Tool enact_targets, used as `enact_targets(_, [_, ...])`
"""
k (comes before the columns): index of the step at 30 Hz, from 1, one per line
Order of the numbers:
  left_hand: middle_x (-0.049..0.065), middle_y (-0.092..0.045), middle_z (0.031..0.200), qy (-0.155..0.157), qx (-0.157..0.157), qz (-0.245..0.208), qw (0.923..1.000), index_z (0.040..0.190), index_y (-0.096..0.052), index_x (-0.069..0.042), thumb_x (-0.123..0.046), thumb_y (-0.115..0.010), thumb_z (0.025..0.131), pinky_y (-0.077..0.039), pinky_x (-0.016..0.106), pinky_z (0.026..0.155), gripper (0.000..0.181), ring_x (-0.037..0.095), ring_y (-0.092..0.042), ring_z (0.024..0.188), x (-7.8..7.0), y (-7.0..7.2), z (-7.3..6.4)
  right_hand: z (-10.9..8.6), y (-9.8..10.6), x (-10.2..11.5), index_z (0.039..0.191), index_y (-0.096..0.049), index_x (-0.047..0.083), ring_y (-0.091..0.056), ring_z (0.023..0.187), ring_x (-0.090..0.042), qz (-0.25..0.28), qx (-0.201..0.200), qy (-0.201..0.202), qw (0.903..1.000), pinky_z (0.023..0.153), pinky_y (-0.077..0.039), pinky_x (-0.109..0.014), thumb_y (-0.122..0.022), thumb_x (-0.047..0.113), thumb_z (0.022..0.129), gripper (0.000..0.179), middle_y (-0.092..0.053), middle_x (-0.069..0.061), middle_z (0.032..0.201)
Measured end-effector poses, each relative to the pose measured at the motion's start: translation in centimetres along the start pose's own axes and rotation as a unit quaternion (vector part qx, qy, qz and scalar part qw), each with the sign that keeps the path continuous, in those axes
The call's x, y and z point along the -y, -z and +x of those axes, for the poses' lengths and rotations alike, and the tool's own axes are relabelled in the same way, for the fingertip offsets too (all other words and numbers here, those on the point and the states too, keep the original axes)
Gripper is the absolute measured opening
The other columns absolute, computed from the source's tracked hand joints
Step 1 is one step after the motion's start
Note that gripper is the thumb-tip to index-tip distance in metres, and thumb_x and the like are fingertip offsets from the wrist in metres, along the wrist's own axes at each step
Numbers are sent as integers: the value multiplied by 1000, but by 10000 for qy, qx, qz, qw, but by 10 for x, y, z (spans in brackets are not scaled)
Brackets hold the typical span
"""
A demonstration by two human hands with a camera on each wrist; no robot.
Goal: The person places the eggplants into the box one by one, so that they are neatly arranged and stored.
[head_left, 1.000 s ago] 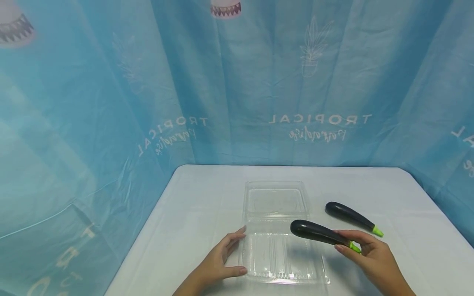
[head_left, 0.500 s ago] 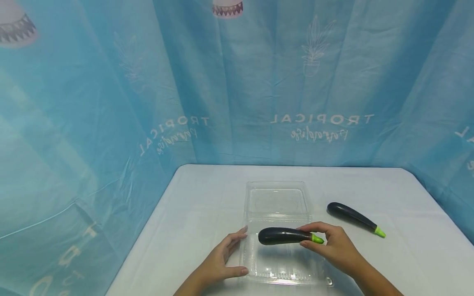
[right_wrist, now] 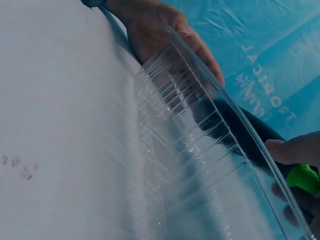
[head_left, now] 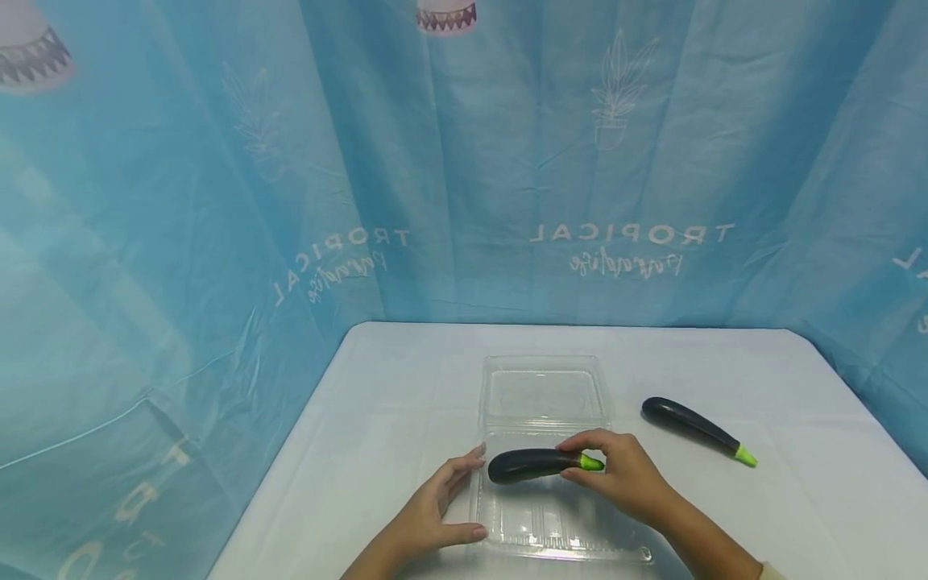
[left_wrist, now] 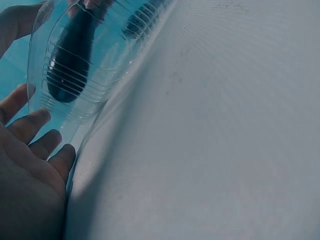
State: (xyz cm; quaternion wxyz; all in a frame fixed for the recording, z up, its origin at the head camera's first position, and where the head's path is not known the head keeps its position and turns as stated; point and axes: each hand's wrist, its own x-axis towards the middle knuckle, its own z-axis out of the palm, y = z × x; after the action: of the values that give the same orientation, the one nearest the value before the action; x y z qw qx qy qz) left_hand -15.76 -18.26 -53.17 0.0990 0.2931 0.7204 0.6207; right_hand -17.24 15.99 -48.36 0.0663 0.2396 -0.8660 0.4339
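A dark purple eggplant (head_left: 525, 466) with a green stem end lies level over the clear plastic clamshell container (head_left: 536, 528). My right hand (head_left: 625, 477) pinches it near the stem between thumb and fingers. Seen through the ribbed wall in the left wrist view, the eggplant (left_wrist: 70, 60) points its rounded end toward my left hand (left_wrist: 32, 155). In the head view, that left hand (head_left: 433, 509) rests along the container's left side, fingers and thumb spread and loosely bent. The container's lid (head_left: 540, 393) lies folded back, away from me.
A second eggplant (head_left: 689, 427) lies on the white tabletop (head_left: 391, 387), right of the container, its green end toward the right. A blue printed curtain (head_left: 478, 161) hangs around the back and sides of the table.
My right hand has carried the eggplant leftward from the container's right side to over its base, lower and more level. The left hand has stayed at the container's left side.
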Motion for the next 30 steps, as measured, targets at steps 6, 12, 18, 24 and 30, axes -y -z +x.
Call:
enact_targets(6, [6, -32, 169, 68, 33, 9, 10000, 148, -47, -4, -7, -88, 84, -23, 32, 124, 77, 24, -25, 156, -2, 0, -1, 3, -5, -1, 111, -79, 22, -70, 107, -15, -142, 21, 77, 9999, 93, -59, -51, -91, 23, 84, 29, -74, 14, 110])
enact_targets(12, [6, -32, 169, 68, 15, 50, 10000, 149, -47, -3, -7, -89, 83, -24, 32, 123, 78, 23, -26, 155, -4, 0, -1, 6, -8, 0, 110, -79, 22, -70, 106, -14, -363, 35, 14, 9993, 93, -59, -47, -92, 22, 83, 30, -74, 16, 109])
enact_targets(18, [8, -33, 168, 41, 9, 17, 10000, 147, -47, 0, -5, -88, 83, -23, 31, 123, 77, 25, -26, 155, -5, 0, -1, 8, -11, 1, 110, -78, 21, -68, 106, -12, -628, 181, -268, 9975, 97, -56, -50, -92, 20, 82, 31, -73, 18, 108])
enact_targets(24, [8, -33, 168, 67, -25, 45, 10000, 147, -48, -1, -6, -89, 83, -23, 30, 123, 77, 24, -27, 155, -4, 0, 0, 10, -12, 1, 108, -79, 18, -69, 103, -14, -869, 179, -281, 9957, 97, -56, -52, -92, 15, 81, 30, -75, 13, 106])
enact_targets(30, [9, -34, 168, 26, -26, 72, 10000, 147, -47, 0, -6, -90, 82, -23, 31, 123, 78, 26, -27, 155, -2, 0, 0, 10, -15, 0, 104, -79, 17, -69, 98, -12, -1093, 163, -393, 9931, 94, -57, -49, -94, 14, 78, 30, -75, 13, 102])
